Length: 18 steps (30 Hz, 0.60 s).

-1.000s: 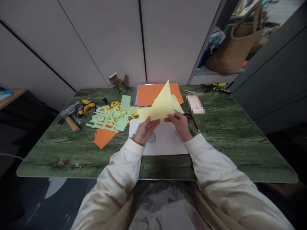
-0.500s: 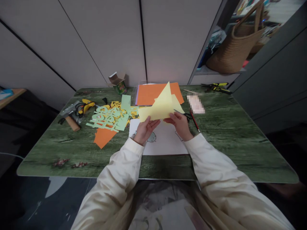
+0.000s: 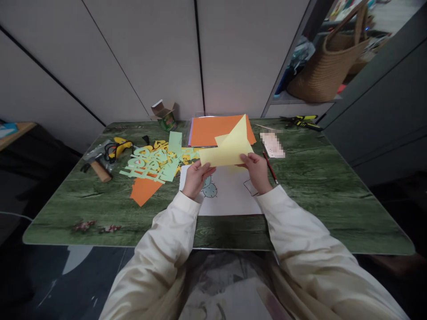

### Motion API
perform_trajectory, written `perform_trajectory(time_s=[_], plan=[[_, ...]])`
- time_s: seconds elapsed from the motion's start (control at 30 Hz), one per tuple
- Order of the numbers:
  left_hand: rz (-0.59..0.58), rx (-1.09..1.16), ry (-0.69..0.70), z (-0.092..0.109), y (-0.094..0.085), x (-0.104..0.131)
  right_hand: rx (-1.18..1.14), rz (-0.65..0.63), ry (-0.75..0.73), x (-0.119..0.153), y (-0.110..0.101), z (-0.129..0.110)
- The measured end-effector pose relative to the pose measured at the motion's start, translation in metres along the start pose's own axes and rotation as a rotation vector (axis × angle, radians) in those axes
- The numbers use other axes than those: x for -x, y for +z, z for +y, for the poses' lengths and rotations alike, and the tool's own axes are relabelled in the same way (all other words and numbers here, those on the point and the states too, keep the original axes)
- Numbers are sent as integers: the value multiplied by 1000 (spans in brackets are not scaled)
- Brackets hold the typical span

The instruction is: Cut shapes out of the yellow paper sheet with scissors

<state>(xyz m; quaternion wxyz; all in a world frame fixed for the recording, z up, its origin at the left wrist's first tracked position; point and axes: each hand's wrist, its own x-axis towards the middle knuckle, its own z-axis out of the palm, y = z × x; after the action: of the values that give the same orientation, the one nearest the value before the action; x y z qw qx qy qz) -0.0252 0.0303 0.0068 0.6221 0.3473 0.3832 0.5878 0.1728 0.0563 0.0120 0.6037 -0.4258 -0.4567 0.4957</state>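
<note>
A yellow paper [image 3: 223, 152] with a pointed upper part is held up between my two hands. My left hand [image 3: 196, 178] pinches its lower left corner, thumb on top. At the lower right edge, my right hand [image 3: 257, 172] is closed on the same paper. Beneath them lies a white sheet [image 3: 230, 200] with a drawn blue-green cactus shape [image 3: 210, 189] on its left and black outlines on its right, partly behind my right hand. Orange sheets [image 3: 213, 129] lie behind the yellow paper.
Green and yellow cut-outs [image 3: 153, 162] and an orange scrap [image 3: 145, 191] lie left, beyond them a hammer [image 3: 101, 171] and an open box [image 3: 167, 120]. On the right are a red pencil [image 3: 271, 168], a blurred pinkish item [image 3: 272, 144] and yellow-black pliers [image 3: 302, 122].
The yellow paper's raised point has moved right. Both hands have shifted slightly, with my left fingers more closed on the edge. The scissors seen near my right hand are now hidden.
</note>
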Motion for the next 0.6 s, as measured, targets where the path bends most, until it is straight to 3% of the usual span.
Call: perform_trajectory(time_s=[0.43,0.6], plan=[[25,112,-25,-4,3,1,29,75,-38,3,4,3],[34,192,-108,-4,1,0,53,72,-26,2,3,4]])
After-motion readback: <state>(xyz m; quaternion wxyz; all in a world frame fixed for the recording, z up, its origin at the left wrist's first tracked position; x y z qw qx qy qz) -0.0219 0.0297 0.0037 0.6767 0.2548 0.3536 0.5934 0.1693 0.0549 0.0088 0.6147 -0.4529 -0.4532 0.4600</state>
